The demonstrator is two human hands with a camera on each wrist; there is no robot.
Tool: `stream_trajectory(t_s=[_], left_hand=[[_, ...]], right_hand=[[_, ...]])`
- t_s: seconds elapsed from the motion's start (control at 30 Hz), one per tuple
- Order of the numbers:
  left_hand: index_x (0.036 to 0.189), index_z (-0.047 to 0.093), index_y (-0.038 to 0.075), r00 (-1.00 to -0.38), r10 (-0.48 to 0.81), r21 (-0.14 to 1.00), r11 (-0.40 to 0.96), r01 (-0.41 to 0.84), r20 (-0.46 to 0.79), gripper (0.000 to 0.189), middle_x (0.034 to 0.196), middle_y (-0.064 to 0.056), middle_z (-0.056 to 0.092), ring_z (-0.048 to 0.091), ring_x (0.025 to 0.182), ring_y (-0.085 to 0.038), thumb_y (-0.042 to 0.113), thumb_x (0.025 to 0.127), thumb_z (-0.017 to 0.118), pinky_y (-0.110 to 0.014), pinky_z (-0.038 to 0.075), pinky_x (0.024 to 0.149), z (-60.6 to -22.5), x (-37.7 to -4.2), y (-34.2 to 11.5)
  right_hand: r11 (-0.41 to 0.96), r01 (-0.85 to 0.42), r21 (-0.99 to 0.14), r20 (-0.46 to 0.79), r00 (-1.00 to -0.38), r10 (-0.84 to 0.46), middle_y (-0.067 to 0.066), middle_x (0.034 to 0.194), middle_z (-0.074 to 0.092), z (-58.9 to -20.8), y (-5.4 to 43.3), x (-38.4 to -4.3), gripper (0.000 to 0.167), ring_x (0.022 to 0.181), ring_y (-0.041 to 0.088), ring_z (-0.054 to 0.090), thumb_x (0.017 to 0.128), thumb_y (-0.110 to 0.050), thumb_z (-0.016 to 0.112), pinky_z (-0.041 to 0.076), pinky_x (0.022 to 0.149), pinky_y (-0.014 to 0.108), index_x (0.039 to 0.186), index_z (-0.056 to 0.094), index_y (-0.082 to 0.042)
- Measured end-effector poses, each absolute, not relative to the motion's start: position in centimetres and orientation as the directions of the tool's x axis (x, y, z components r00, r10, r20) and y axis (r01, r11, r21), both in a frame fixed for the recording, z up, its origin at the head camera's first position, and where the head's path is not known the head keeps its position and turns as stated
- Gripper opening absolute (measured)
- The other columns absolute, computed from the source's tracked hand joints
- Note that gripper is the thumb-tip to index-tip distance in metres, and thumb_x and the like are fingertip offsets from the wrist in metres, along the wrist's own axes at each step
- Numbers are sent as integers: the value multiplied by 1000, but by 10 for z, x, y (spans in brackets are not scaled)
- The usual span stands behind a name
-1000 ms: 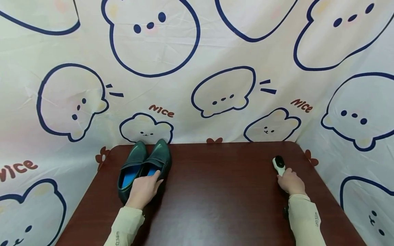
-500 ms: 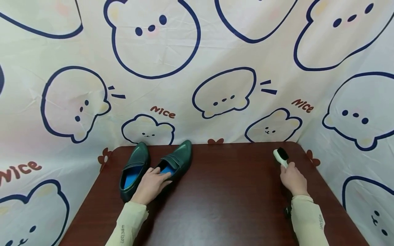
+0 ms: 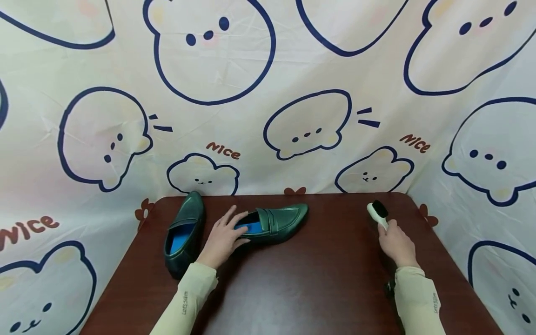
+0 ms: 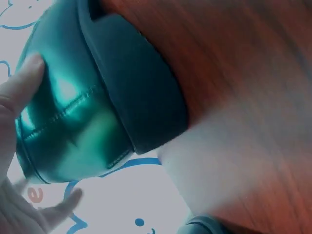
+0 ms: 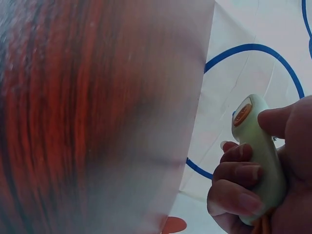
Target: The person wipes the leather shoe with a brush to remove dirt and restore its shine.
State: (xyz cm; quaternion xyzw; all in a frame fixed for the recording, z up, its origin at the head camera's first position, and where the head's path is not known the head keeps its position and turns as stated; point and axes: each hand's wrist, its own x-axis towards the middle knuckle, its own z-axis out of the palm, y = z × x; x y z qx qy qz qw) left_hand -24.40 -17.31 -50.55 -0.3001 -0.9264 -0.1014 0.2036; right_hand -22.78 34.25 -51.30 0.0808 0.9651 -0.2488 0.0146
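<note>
A green loafer [image 3: 276, 224] with a blue insole lies pointing right, its heel beside my left hand [image 3: 222, 239]. That hand's fingers are spread loosely about the heel. In the left wrist view a fingertip lies against the shiny green heel [image 4: 73, 112], while other fingers stand apart from it. The second green loafer [image 3: 184, 232] stands to the left, toe toward the back. My right hand [image 3: 398, 244] grips the pale handle of a small brush [image 3: 378, 214] with dark bristles. In the right wrist view, fingers curl round its pale green handle [image 5: 265, 165], which has an orange button.
The dark brown table [image 3: 318, 279] has its back edge against a white curtain [image 3: 301, 70] printed with cartoon bears. The curtain also runs along the left and right sides.
The right-hand loafer has swung clockwise from pointing backward to pointing right, moving away from the other one. My left hand has moved right and spread its fingers. The right hand keeps the brush, slightly shifted.
</note>
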Motion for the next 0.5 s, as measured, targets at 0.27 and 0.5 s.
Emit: stream_trajectory(t_s=[0.27, 0.5], left_hand=[[114, 67, 14, -952, 197, 407, 870, 279, 232, 39, 155, -20, 48, 70, 85, -34, 40, 88, 82, -54, 58, 87, -501, -232, -173], [115, 65, 13, -962, 190, 460, 849, 261, 195, 35, 142, -24, 56, 71, 95, -38, 35, 91, 80, -57, 57, 91, -505, -230, -177]], right_hand=[[857, 145, -495, -62, -989, 131, 18, 82, 55, -516, 343, -227, 64, 62, 27, 53, 112, -43, 26, 41, 56, 40, 130, 37, 17], [855, 163, -493, -83, -987, 140, 19, 83, 56, -519, 345, -222, 62, 63, 27, 52, 112, -42, 26, 40, 56, 40, 131, 37, 17]])
